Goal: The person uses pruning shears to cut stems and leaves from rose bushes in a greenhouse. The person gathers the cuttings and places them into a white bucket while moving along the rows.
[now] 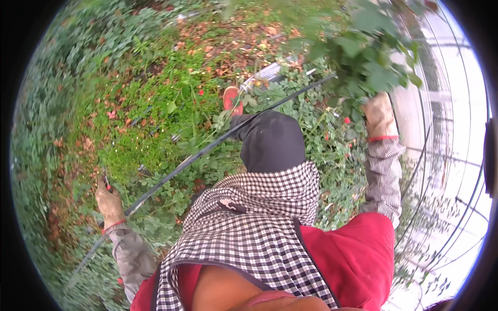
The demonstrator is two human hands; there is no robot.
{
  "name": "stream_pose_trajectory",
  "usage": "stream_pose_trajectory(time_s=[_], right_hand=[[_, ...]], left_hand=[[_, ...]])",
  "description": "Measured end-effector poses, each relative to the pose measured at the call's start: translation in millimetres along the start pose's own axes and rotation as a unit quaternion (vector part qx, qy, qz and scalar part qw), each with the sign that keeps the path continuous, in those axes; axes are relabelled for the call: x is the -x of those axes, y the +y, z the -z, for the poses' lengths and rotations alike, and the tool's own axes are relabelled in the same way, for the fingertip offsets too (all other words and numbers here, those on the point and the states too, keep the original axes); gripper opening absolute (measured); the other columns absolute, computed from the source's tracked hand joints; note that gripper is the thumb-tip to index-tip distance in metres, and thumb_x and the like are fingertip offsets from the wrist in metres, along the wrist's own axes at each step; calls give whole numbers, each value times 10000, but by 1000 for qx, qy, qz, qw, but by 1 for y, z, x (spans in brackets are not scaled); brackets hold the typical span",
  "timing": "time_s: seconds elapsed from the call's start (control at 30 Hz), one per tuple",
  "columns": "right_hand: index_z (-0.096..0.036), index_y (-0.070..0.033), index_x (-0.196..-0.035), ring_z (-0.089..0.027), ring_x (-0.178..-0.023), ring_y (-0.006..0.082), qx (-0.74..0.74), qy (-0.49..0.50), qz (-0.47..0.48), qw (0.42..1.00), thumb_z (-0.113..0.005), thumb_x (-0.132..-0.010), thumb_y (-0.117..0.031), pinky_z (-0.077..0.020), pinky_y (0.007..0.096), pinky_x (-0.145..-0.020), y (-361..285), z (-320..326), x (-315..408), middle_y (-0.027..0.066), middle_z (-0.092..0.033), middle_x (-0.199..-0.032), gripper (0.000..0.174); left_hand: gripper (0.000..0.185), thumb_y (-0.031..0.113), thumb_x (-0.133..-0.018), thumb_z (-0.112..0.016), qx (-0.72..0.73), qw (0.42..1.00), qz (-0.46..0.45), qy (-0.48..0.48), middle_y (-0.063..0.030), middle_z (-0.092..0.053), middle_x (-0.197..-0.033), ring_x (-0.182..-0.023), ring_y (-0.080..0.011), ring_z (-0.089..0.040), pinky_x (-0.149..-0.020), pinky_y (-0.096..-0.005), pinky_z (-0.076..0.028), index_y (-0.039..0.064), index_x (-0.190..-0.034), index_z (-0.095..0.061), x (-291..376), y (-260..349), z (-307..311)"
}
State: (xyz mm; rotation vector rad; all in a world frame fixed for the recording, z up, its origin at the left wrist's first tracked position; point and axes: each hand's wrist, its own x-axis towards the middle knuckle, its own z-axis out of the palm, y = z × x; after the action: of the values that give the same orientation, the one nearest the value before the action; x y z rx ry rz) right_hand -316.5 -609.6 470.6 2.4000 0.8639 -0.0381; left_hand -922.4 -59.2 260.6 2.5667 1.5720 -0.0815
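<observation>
My left hand (109,200), in a pale glove with a red edge, is low on the left. It grips a small red-handled tool (107,184) with a metal tip; its exact kind is too small to tell, though it resembles hand pruners. At upper right my right hand (380,116), gloved alike, is closed around a bunch of leafy green stems (369,58). Leaves hide its fingertips, and the bunch's upper part is blurred. A thin dark pipe (218,142) slants across the view, passing close to my left wrist and up toward the leafy bunch.
Low green plants (155,124) and dry brown leaves (218,46) cover the ground. A red shoe (232,99) and a dark-clad knee (274,140) are in front of my checked apron (249,233). A pale strip (262,76) lies beyond the shoe. Sheeting with wires (447,116) rises at right.
</observation>
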Motion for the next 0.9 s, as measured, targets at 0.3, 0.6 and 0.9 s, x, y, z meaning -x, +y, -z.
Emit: stream_pose_trajectory(time_s=[0.3, 0.6, 0.9], right_hand=[[-660, -30, -1311, -756, -948, 244, -658, 298, -335, 605, -678, -1024, -259, -636, 379, -776, 84, -36, 318, 96, -748, -1131, 367], [-752, -133, -1195, -745, -1070, 236, -206, -169, -566, 781, -633, -1054, -221, -613, 377, -927, -45, -276, 298, 91, -781, -1186, 205], [-750, -74, -1064, -727, -1077, 413, -308, -232, -109, 916, -898, -648, -263, -593, 467, -895, -155, -456, 273, 218, -766, -1054, 481]], left_hand=[[632, 48, -908, -706, 30, 997, -48, 53, -264, -706, -1233, -1147, -422, -681, -957, -502, -536, 65, -1517, -541, -11, -17, 42], [598, 157, -964, -668, -45, 997, -16, 64, -250, -700, -1247, -1087, -433, -692, -932, -505, -542, 94, -1537, -512, 1, -14, 73], [660, 438, -998, -664, 15, 968, 121, 220, -180, -656, -1417, -1220, -368, -668, -1018, -464, -514, 118, -1557, -521, 126, -51, 163]])
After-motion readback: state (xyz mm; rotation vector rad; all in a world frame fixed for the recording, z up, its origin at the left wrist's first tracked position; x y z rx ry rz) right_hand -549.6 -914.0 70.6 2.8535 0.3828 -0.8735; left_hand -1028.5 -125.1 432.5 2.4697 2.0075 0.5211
